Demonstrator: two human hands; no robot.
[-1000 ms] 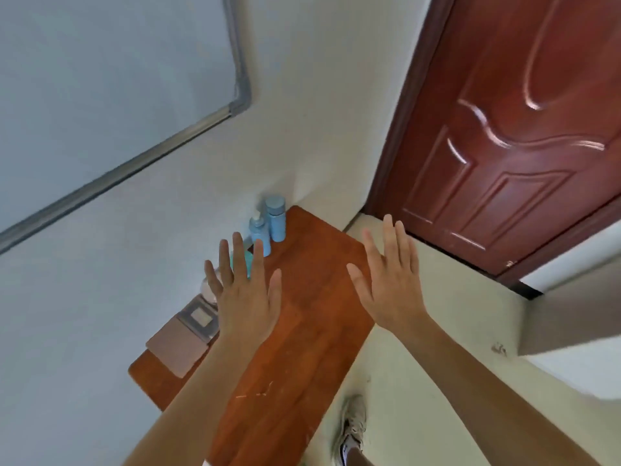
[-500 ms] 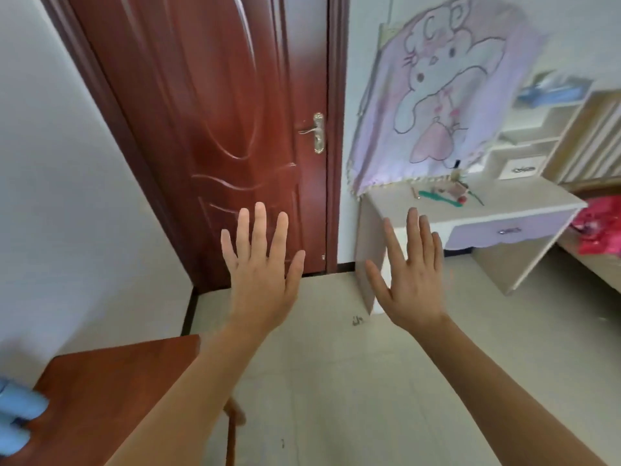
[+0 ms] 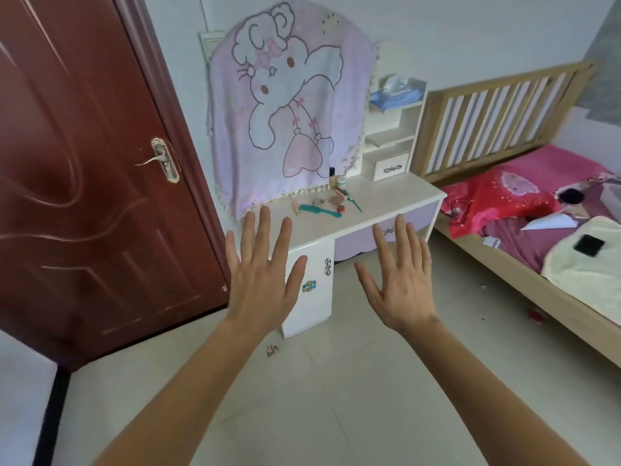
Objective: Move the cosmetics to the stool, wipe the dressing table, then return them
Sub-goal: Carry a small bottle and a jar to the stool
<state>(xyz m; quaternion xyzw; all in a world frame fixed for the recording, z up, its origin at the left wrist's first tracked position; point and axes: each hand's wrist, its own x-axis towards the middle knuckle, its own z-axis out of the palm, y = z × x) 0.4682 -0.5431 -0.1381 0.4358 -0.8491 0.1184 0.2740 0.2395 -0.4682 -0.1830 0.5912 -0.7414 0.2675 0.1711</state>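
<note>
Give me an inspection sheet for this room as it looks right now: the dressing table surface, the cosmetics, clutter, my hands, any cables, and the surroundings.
Surface: white dressing table, right half of top bare, not yet cleared.
Job's things: teal comb, small jars and other small cosmetics, blurred, grouped at the back left of the top; no stool in view.
Clutter: specks on the floor; paper and a dark phone on the bed.
Hands: left hand and right hand raised, fingers spread, holding nothing.
Cables: nothing seen.
Surroundings: closed red-brown door left, cartoon cloth draped behind the table, bed right.
</note>
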